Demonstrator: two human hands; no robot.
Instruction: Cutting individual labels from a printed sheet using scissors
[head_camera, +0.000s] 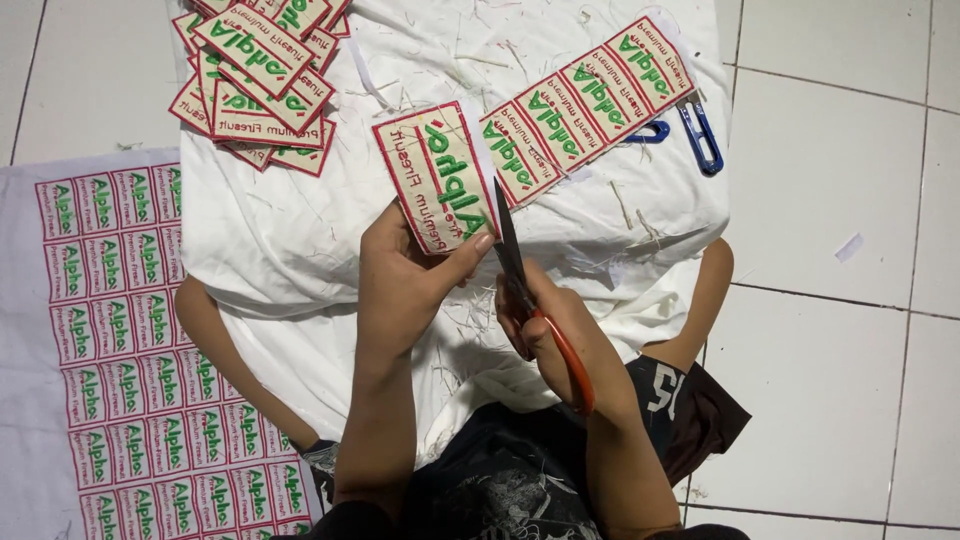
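**Scissors at the edge of an embroidered patch**

At the centre of the frame the left hand (400, 270) holds a single embroidered patch (436, 178), cream with a red border and green lettering, its fingers pinched on the patch's lower edge with the thumb on the front face. The right hand (560, 335) grips orange-handled scissors (530, 300), fingers closed through the handle loops; the dark blades point up the frame and lie along the patch's right edge. Whether the blades are parted cannot be told.

Both hands work above a white cloth (300, 220) spread over the person's lap and littered with thread and fabric trimmings. A pile of cut patches (258, 80) lies at the upper left of the cloth. A strip of uncut patches (585, 105) runs diagonally at the upper right, just beside the held patch. Small blue snips (700, 130) rest at the strip's right end. At the lower left of the frame a white sheet of patches in rows (130, 340) lies on the tiled floor (830, 330).
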